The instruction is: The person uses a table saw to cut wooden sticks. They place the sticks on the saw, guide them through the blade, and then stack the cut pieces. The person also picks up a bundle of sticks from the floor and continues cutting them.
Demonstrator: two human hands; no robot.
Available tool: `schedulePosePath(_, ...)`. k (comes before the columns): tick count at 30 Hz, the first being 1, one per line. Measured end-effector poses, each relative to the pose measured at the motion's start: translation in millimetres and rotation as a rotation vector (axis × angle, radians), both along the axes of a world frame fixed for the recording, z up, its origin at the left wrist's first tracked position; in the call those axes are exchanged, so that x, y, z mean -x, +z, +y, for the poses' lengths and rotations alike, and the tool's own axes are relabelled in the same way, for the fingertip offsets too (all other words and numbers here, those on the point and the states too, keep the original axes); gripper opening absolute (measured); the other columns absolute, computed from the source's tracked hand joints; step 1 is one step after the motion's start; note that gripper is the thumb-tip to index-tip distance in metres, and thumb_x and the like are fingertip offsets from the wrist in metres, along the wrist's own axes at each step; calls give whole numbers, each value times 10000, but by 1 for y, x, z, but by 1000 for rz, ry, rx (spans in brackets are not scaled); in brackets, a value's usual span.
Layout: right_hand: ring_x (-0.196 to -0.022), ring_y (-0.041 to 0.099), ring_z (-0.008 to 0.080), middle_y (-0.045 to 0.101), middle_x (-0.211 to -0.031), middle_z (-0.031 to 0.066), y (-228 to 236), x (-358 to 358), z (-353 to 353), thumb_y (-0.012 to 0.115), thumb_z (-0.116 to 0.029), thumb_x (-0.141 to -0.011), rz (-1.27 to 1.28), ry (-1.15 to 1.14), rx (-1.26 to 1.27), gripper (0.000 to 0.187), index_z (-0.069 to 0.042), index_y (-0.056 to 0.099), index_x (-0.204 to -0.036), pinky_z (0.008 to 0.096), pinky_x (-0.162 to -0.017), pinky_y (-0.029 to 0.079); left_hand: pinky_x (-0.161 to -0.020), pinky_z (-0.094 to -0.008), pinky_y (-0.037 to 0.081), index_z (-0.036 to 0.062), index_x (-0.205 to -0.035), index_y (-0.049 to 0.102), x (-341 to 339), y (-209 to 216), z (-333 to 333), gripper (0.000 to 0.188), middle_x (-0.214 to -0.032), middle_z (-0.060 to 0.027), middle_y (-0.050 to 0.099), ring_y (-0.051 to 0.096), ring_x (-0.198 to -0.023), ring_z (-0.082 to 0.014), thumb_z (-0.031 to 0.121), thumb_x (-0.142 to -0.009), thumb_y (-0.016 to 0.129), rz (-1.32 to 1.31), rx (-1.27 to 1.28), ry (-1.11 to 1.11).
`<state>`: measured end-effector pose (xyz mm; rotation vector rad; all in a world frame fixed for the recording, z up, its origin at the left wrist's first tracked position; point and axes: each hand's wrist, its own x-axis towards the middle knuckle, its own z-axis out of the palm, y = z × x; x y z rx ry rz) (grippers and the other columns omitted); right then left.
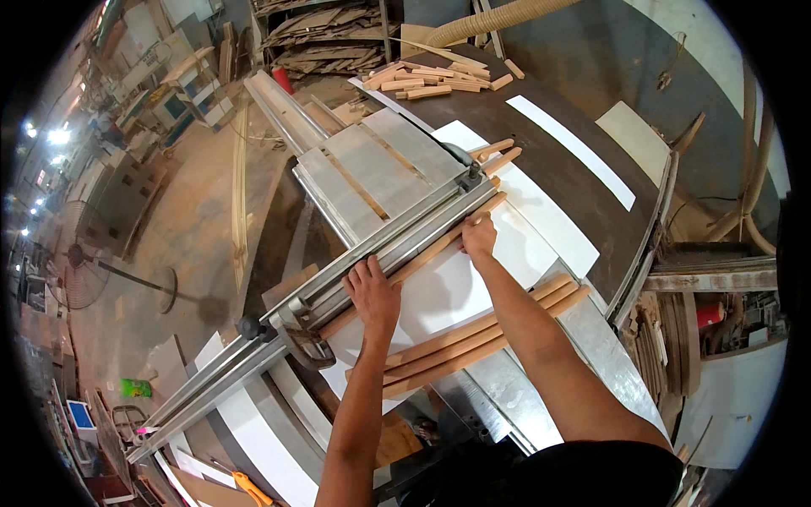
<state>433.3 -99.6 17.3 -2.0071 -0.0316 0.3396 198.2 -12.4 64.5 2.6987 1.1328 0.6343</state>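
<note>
A long wooden strip (420, 259) lies slantwise against the metal fence (405, 240) of a table saw. My left hand (372, 293) is on the strip's nearer half, thumb over the wood and fingers bent across onto the fence. Farther along, near its far end, my right hand (479, 235) is closed around the same strip. Under it is a white sheet (452, 290). Several similar strips (481, 340) lie side by side nearer me, passing beneath my right forearm. Past the fence's far end, short wooden pieces (503, 160) rest close to the dark saw guard.
A grey sliding table (380, 173) extends beyond the fence. Cut wooden blocks (431, 79) are heaped on the dark tabletop (562, 156), beside a white strip (574, 152). A ribbed hose (498, 24) crosses behind. To the left stand a fan (80, 253) and a green container (135, 388).
</note>
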Motion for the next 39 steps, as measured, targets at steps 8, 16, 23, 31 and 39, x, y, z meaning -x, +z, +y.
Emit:
schedulePosePath(8,-499,674,258,686,-688,171,3,-1,-81,602,-187,-915,112,8,201,249,13,535,-1048,376,-426,546,-1205,-575,183,-9,-1488,401,29,-3,-27,873,-1546,-260,356,308,-1449,-417,343,-807,819,-23,80,-203)
schedulePosePath(16,-524,663,209,677,-659,132,39,147,-251,719,-227,-883,-254,-163,23,451,48,644,-1232,351,-541,525,-1064,-586,338,8,-1436,444,100,-9,-90,889,-1424,-191,478,417,-1328,-387,565,-803,725,72,260,-632)
schedulePosePath(23,-587,682,248,703,-688,160,47,302,-383,720,-202,-876,-169,-203,317,326,-9,718,-1140,385,-599,543,-1009,-602,366,130,-1426,521,124,13,-177,801,-1357,-174,452,439,-1240,-408,456,-747,794,183,331,-787)
schedulePosePath(31,-794,705,376,723,-861,197,79,385,-392,704,-228,-904,-195,89,371,330,-44,693,-1178,442,-725,571,-1038,-597,354,169,-1439,522,148,-6,-244,837,-1350,-241,403,398,-1250,-440,336,-662,783,152,338,-822)
schedulePosePath(39,-886,697,384,725,-967,192,72,473,-510,659,-328,-939,-136,-3,362,365,-53,692,-1178,465,-786,560,-1000,-599,367,161,-1428,508,183,1,-381,853,-1363,-250,386,393,-1238,-459,374,-665,826,226,273,-970)
